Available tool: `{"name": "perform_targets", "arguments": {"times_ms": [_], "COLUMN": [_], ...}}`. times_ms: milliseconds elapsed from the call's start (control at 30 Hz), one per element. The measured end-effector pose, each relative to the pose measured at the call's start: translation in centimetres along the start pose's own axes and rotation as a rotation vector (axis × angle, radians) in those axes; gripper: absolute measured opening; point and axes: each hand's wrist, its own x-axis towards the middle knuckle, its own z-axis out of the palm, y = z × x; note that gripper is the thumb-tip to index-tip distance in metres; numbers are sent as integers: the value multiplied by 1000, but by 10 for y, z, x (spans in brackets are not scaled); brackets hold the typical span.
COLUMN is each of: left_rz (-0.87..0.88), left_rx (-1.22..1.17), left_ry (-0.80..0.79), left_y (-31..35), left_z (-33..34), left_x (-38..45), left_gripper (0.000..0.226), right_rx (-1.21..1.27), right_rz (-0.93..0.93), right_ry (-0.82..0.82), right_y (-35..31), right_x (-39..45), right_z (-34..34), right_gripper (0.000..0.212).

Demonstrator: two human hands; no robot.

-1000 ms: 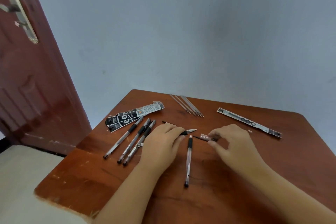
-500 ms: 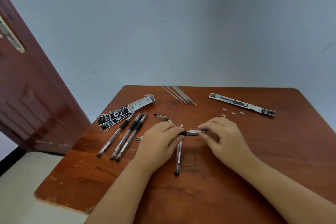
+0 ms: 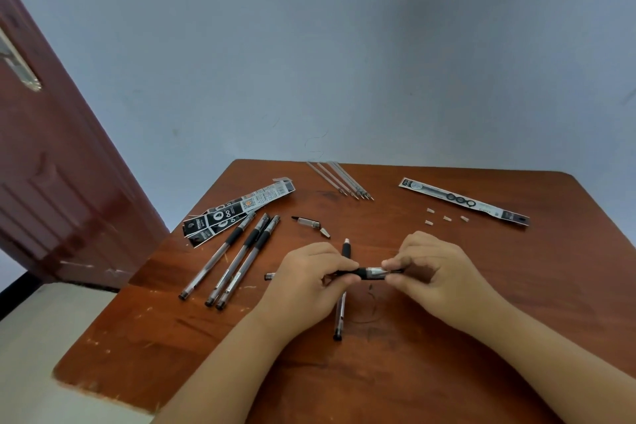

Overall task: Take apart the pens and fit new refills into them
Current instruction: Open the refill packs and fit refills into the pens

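Three pens (image 3: 230, 259) lie side by side at table left, untouched. Left hand (image 3: 306, 280) grips the black end of the pen section (image 3: 370, 273), held level above the table (image 3: 516, 286). Right hand (image 3: 433, 272) pinches its clear end, fingers curled. Step judged: joining or unscrewing the parts. Next move needs a steady counter-twist along the axis.
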Motion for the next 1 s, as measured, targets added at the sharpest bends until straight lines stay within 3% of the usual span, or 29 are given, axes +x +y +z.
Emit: {"name": "perform_targets", "arguments": {"times_ms": [233, 367, 433, 567, 667, 767, 1000], "left_rz": [43, 23, -37, -463, -692, -772, -811], "left_rx": [3, 85, 180, 303, 409, 462, 559], "left_ry": [47, 160, 217, 346, 328, 206, 57], "left_y": [-3, 0, 3, -14, -25, -20, -21], "left_z": [-1, 2, 0, -17, -26, -25, -20], "left_x": [-1, 2, 7, 6, 1, 3, 6], "left_gripper": [28, 27, 22, 20, 24, 26, 25], "right_rx": [-10, -54, -123, -290, -393, -531, -580], "right_rz": [-88, -29, 34, 252, 299, 331, 337], "right_ry": [9, 145, 163, -39, -229, -364, -389], "right_y": [1, 1, 1, 2, 0, -4, -11], "right_x": [2, 5, 5, 6, 7, 7, 8], "right_z": [5, 13, 17, 16, 17, 19, 17], "right_gripper": [26, 26, 39, 57, 64, 53, 52]}}
